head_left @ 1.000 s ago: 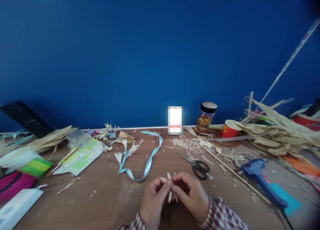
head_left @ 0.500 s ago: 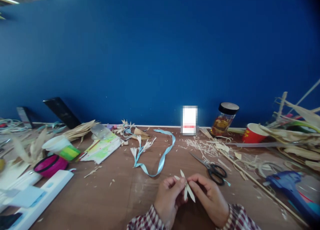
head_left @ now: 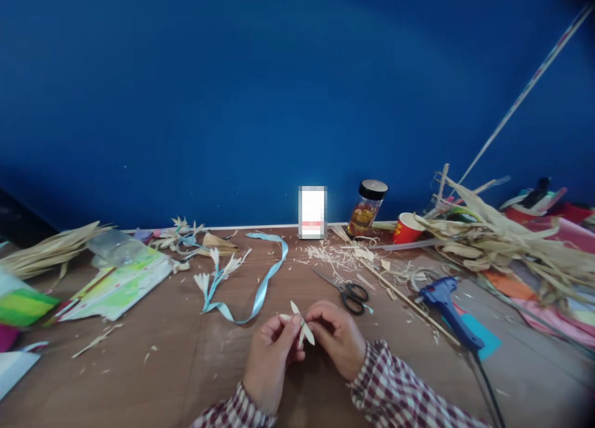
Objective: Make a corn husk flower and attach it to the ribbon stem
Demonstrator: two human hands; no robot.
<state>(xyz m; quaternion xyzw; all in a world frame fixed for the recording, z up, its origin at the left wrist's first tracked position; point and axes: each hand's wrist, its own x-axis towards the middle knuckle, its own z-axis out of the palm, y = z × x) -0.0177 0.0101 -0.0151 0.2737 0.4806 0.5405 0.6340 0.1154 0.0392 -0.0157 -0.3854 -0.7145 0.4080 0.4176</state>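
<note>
Pale pointed pieces of what looks like corn husk (head_left: 308,335) cross one another like petals between my hands, low in the view. My left hand (head_left: 272,356) pinches them between thumb and fingers. From the other side my right hand (head_left: 341,338) holds its thumb and index finger closed at their edge; its fingertips partly hide the spot they grip. Just beyond the right hand lie black-handled scissors (head_left: 354,298). A blue ribbon (head_left: 261,298) curls away to the left, joined to a small stem of white husk flowers (head_left: 214,276).
Husk shreds (head_left: 325,254) litter the table behind the scissors. A lidded jar (head_left: 365,217) and a red paper cup (head_left: 406,228) stand near the blue partition (head_left: 232,105). On the right are a blue glue gun (head_left: 449,310), a thin stick (head_left: 409,301) and heaped dry husks (head_left: 493,242).
The view has swung to the right, so things appear further left and more of the right side shows. My hands keep hold of the husk pieces, with little change in their grip.
</note>
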